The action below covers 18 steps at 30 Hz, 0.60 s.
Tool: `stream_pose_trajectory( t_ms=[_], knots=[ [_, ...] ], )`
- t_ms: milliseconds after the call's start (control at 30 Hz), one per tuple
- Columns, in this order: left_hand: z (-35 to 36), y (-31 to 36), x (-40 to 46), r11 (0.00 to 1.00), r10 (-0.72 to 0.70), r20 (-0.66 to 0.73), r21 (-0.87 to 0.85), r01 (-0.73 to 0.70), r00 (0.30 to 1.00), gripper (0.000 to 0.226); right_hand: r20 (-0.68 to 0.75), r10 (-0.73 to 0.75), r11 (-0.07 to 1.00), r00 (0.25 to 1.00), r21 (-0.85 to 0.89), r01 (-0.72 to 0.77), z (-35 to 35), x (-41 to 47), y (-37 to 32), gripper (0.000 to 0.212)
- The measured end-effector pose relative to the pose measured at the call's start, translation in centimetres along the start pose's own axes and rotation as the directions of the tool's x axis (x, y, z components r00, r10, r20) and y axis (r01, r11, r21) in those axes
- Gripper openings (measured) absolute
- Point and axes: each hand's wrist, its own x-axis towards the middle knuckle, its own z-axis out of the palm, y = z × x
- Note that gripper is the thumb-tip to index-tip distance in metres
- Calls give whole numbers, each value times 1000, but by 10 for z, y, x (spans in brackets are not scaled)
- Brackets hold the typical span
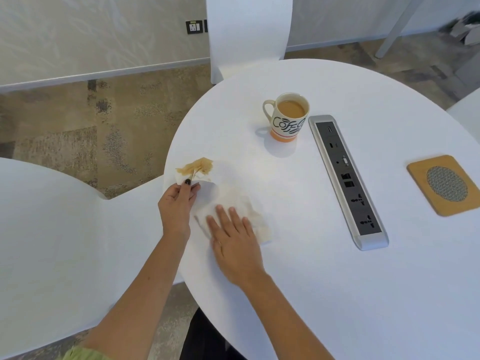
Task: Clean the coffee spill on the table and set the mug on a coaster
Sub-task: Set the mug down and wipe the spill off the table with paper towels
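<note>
Where the head view looks down on the round white worktop, the mug serves as the reference landmark: it stands upright on the bare worktop surface, filled with light brown coffee, its handle turned toward the left worktop edge. Nearer the camera than the mug and to its left, a white paper tissue lies spread flat on the worktop, with pale brown staining along its edges. The right hand rests palm-down on this tissue, its fingers straight and slightly apart, pressing the paper against the surface. Left of the mug and close to the worktop edge, the left hand pinches a second, crumpled tissue between thumb and curled fingers; this tissue is soaked brown at its upper part and is held just above the worktop edge. A faint tan smear shows on the surface between the mug and the flat tissue. Just right of the mug, a recessed socket strip with a silver frame runs toward the camera. Well right of the mug, beyond the strip, a wooden coaster with a round mesh centre lies flat, with nothing on it. White chairs stand behind the mug and left of the worktop.
</note>
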Motion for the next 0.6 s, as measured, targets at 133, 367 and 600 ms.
stream_pose_trajectory(
  t_ms=[133, 367, 600],
  knots=[
    [1, 1, -2, 999, 1, 5, 38, -1, 1000, 19, -59, 205, 979, 977, 22, -204, -13, -15, 50, 54],
    [1, 1, -3, 998, 8, 27, 63, -9, 1000, 16, -141, 485, 872, 863, 6, -489, -68, 31, 155, 56],
    [-1, 2, -1, 999, -28, 12, -46, 29, 1000, 11, -96, 356, 932, 930, -33, -361, -61, 108, 100, 50]
  ],
)
